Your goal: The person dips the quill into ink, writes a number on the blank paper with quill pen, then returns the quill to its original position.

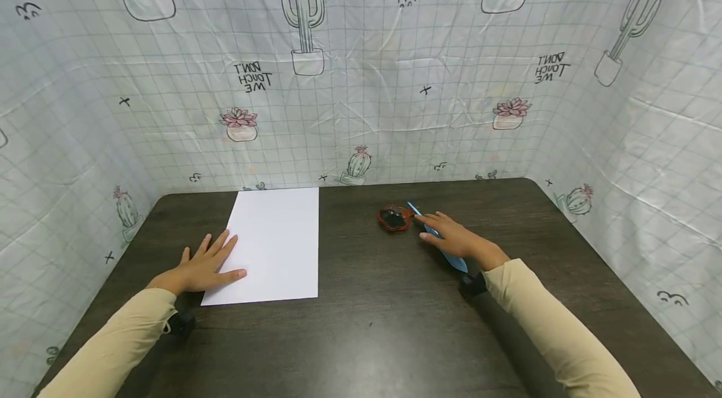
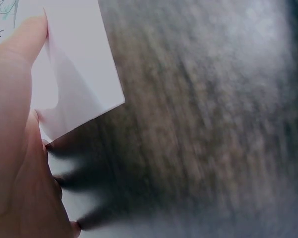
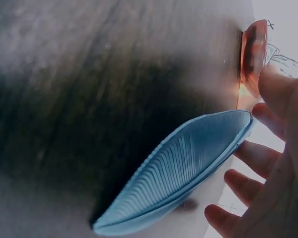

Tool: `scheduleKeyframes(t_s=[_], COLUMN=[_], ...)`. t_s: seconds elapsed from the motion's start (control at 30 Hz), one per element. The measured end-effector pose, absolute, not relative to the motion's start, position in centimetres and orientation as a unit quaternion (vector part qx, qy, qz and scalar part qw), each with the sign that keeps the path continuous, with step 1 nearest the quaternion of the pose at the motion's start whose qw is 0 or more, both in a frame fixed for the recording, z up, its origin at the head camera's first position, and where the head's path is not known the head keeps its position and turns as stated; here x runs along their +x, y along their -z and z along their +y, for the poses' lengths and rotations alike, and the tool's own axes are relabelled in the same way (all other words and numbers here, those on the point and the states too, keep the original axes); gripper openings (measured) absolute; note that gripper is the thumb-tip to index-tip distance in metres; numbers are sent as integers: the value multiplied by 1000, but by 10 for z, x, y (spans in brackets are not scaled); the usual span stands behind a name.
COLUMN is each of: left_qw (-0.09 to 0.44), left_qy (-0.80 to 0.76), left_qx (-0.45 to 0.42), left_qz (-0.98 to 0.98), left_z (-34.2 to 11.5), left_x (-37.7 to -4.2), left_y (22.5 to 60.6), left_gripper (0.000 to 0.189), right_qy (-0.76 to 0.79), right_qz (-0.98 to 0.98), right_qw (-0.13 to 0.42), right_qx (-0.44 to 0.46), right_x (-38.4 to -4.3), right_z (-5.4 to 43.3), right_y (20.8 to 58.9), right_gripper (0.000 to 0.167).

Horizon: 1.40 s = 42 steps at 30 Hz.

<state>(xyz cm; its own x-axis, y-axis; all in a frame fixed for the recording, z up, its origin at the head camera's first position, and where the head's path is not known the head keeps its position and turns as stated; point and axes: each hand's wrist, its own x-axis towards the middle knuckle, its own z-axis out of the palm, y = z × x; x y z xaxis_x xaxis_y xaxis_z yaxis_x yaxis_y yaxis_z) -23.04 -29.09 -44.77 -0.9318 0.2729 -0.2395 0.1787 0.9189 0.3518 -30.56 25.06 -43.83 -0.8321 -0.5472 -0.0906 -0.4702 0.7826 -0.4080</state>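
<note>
My left hand lies spread at the left side of a white sheet of paper, with thumb and some fingertips over its edge. In the left wrist view the thumb rests on the sheet near a corner. My right hand is over a blue, ribbed, feather-shaped piece with a slim stem. Its fingers are loosely extended beside the piece; whether they touch it is unclear. Just left of the fingertips sits a small orange-red pot with a dark top, seen edge-on in the right wrist view.
Everything lies on a dark wood-grain table. A pale checked cloth printed with cacti hangs behind it and along both sides. Black wrist straps with devices sit at both sleeves.
</note>
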Motion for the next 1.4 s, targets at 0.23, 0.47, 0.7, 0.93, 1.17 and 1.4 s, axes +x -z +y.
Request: scheduleKeyframes(t_s=[0.23,0.47,0.7,0.93,1.17,1.4], left_qw=[144,144,144,146,148,148], left_qy=[-155,-161,-162,-167,-164,-164], left_qx=[115,111,113,118,112,115], left_qz=[971,970,970,968,969,969], left_z=[-290,-291,-290,-292,-289,-292], left_x=[-231,-232,-230,-230,-230,-231], left_y=[448,450,447,449,447,452], left_gripper=[95,96,96,96,96,96], right_qy=[166,157,161,189,218,259], right_qz=[933,932,940,941,936,927], right_qw=[61,48,51,61,76,85], right_qx=[-312,-323,-295,-275,-267,-257], right_x=[-314,-317,-318,-319,-319,-320], right_z=[249,248,247,246,248,250], right_y=[436,433,432,431,426,428], right_gripper=[46,42,43,43,45,44])
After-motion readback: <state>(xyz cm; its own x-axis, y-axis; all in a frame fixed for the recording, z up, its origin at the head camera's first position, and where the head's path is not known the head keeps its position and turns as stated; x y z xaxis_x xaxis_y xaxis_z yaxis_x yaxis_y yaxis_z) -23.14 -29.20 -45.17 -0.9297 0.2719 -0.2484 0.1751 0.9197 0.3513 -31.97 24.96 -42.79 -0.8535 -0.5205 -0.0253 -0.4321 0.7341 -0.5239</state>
